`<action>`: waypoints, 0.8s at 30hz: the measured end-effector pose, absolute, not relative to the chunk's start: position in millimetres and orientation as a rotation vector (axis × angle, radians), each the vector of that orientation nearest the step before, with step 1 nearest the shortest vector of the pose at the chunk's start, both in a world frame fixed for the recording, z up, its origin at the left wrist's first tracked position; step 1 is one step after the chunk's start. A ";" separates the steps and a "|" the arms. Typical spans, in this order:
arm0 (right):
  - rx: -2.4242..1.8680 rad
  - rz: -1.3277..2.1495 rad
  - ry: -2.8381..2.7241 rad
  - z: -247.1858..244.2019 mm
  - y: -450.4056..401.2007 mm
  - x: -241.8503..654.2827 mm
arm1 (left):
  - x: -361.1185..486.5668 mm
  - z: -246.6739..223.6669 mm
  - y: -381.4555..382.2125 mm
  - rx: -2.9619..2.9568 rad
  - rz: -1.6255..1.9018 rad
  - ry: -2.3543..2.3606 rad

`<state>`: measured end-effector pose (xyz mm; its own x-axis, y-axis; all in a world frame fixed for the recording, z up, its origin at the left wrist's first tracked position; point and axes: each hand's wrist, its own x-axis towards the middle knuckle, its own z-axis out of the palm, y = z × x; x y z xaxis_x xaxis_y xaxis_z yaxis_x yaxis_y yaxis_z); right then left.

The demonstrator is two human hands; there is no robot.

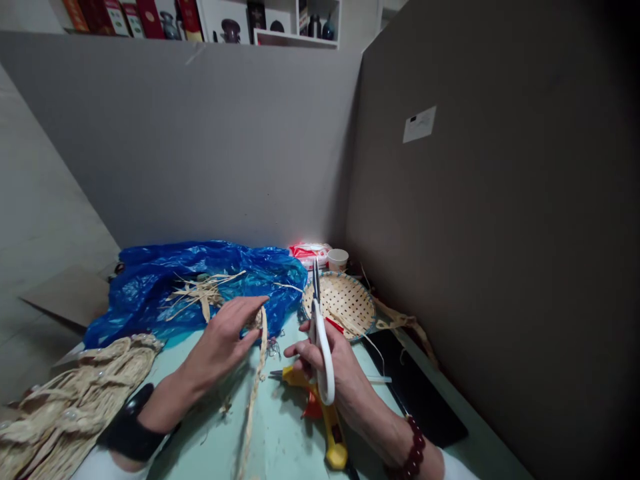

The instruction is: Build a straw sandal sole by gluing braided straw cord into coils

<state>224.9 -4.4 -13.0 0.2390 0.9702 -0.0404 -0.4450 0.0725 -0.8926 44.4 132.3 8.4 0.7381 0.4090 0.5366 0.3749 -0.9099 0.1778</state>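
My left hand (227, 340) is closed on the upper end of a pale braided straw cord (255, 393), which hangs down toward the front of the table. In my right hand (330, 357) is a pair of white-handled scissors (325, 353), their blades pointing up and away. The blades look nearly together, to the right of the cord and apart from it. Beneath my right hand lies a yellow glue gun (333, 430) with an orange trigger. Just behind that hand sits a round woven basket (345, 297) with loose straw strands in it.
A blue plastic bag (150, 287) carrying straw strips (205, 293) spreads along the back. Woven straw pieces with pearl beads (100, 387) lie at left. A paper cup (339, 259), a red-and-white packet (310, 252) and a dark flat tablet-like object (420, 393) are at right. Grey partitions enclose the table.
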 end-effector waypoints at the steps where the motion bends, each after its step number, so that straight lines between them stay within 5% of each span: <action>1: -0.941 1.204 -0.711 -10.5 -6.1 225.2 | 44.9 15.0 124.3 2.852 0.975 0.641; 13: -0.680 1.427 -0.778 17.4 -33.6 212.9 | 48.3 53.2 68.0 2.808 1.151 0.696; 24: -0.645 1.428 -0.710 17.8 -30.2 221.0 | 48.7 56.2 61.3 1.880 0.717 0.897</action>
<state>221.0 -30.2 17.8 0.0124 0.9987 0.0504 -0.6431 0.0466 -0.7643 48.7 61.3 56.2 0.5679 0.8153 0.1133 0.2899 -0.3270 0.8995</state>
